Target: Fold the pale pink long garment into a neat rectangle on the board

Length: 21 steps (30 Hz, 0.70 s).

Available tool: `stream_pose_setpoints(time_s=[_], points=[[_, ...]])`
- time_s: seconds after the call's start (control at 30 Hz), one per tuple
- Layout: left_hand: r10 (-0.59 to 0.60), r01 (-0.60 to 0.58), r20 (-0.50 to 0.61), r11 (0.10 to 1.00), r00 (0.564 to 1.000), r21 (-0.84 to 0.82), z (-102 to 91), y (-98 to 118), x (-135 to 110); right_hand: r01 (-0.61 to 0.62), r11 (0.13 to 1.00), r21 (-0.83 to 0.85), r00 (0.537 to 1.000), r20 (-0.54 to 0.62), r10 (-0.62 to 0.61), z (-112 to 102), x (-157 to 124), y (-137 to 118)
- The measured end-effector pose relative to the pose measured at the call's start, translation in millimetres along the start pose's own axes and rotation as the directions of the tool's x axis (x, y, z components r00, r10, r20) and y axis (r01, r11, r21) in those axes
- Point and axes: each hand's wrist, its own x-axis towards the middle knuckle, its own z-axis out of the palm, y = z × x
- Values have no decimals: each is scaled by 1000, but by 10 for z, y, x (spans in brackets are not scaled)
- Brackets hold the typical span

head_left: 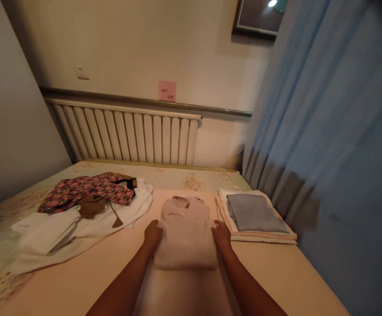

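Note:
A pale pink collared shirt (187, 243) lies folded into a compact rectangle in front of me, its collar at the far end. At its left edge, my left hand (153, 235) has its fingers closed on the cloth. My right hand (221, 235) grips the opposite edge, with the thumb on top. Both hands are level with each other, near the upper fold. Parts of the fingers are hidden under or behind the fabric.
Folded cloths with a grey one (256, 213) on top are stacked at the right, beside a blue curtain (348, 145). Loose white clothes (59, 232) and a red floral garment (88, 188) lie at the left. A radiator (128, 131) stands behind the bed (263, 272).

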Motion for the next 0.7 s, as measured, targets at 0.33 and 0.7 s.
stream_pose_setpoints(time_s=[0.33,0.7], points=[[393,-188,368,855,843,-483,-593,-178,-1222,87,880,467,906,330,-264,-662,-1176,160],[386,-450,533,893,753,-11,-511,-1045,-2196,420,896,144,800,407,-440,-763,-2080,1028]])
